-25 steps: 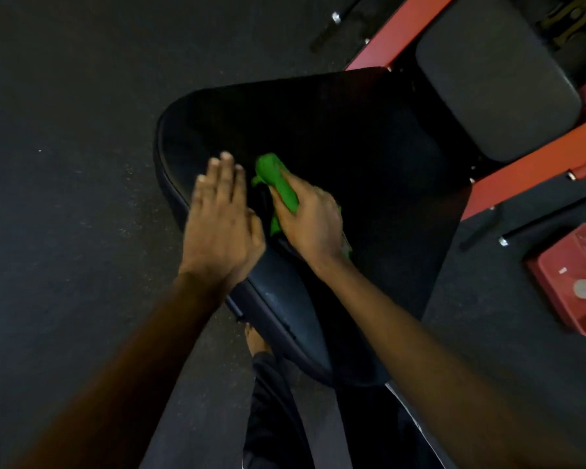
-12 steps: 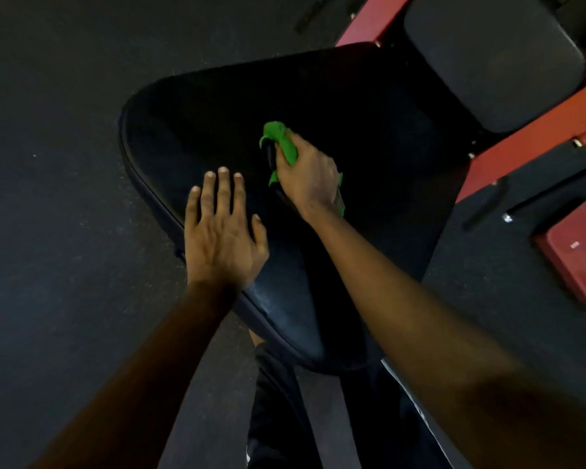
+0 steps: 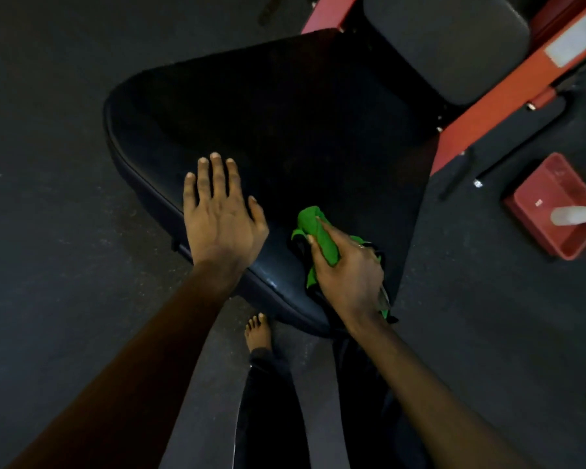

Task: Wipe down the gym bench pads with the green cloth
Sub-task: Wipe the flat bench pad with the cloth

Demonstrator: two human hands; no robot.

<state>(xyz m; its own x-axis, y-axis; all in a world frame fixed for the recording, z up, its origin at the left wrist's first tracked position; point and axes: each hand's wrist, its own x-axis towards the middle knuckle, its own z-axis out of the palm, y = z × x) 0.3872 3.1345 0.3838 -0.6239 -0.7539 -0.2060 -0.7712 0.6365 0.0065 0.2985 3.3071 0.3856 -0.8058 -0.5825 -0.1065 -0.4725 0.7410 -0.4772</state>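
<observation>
Stands at the near end of a big black pad (image 3: 285, 123), looking straight down on it. Lays the left hand (image 3: 222, 220) flat on the pad's near left edge, palm down, fingers straight and slightly spread, thumb out to the right, nothing held. Grips a green cloth (image 3: 318, 231) in the right hand (image 3: 349, 272), fingers and thumb curled round the bunched fabric. Shows a green fold poking out past the thumb toward the far end, and more green under the heel of the hand and by the wrist. Holds the cloth down on the pad close to its near right edge, just right of the left hand. Holds the two hands near each other but apart, with bare black pad between them. Beyond the pad's far right corner, a smaller grey pad (image 3: 447, 45), set against a red frame (image 3: 487, 110). To the right, on the dark floor (image 3: 48, 164) and well apart from the big pad, a red tray (image 3: 535, 191) with a pale bottle (image 3: 575, 215) lying in it, too blurred for more. Between frame and tray, a thin black bar (image 3: 521, 143) on the floor. Just below the pad's near end, one bare foot (image 3: 258, 333) on the floor, toes toward the pad, with a dark trouser leg (image 3: 271, 401) behind it
</observation>
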